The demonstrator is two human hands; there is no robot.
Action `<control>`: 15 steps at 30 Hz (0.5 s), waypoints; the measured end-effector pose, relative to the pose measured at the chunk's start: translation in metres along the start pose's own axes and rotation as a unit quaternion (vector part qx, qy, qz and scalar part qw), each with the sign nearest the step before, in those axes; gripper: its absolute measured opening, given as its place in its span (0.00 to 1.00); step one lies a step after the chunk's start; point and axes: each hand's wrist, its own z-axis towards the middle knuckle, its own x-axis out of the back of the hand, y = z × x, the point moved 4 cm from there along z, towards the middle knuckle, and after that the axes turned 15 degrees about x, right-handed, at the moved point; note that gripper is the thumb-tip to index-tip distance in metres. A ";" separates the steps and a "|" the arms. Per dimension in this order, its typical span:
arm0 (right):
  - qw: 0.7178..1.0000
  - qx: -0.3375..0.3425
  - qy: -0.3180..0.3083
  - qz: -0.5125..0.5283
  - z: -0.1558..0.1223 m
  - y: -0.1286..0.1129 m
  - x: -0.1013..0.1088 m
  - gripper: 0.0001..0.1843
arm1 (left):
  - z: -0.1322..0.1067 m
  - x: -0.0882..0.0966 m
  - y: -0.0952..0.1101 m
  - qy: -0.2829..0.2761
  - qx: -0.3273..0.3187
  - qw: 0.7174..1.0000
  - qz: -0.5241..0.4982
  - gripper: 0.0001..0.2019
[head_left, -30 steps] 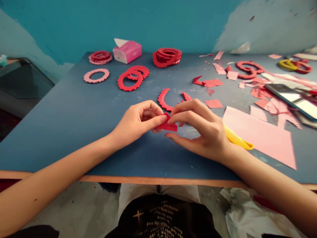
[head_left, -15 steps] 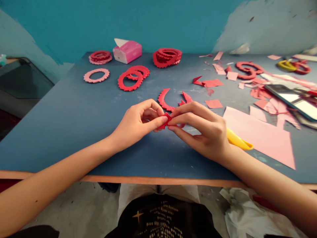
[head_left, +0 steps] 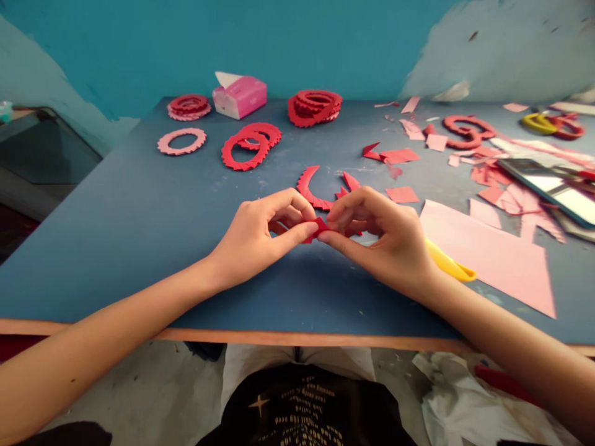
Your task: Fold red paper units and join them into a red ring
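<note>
Left hand [head_left: 253,238] and right hand [head_left: 385,238] pinch red paper piece [head_left: 318,227] over blue table [head_left: 139,210] (teal wall [head_left: 232,37] behind).

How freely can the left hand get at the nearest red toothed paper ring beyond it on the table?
Probably yes, once it lets go: the left hand pinches a small folded red paper piece together with the right hand. Nothing stands between it and the red toothed paper ring.

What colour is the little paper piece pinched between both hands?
Red. The paper piece shows best in the head view, between left hand and right hand.
</note>
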 end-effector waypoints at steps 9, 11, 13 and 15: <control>0.999 0.000 -0.009 0.031 0.001 -0.002 0.003 0.13 | 0.002 0.000 -0.003 -0.057 0.047 0.997 -0.026 0.08; 0.999 -0.005 -0.008 0.045 0.001 -0.002 0.004 0.13 | 0.002 0.000 -0.003 -0.064 0.050 0.996 -0.034 0.08; 0.998 -0.008 -0.008 0.055 0.001 -0.002 0.004 0.14 | 0.002 0.000 -0.003 -0.064 0.053 0.996 -0.038 0.07; 0.998 -0.010 -0.006 0.065 0.001 -0.001 0.005 0.14 | 0.002 0.000 -0.002 -0.063 0.055 0.996 -0.037 0.06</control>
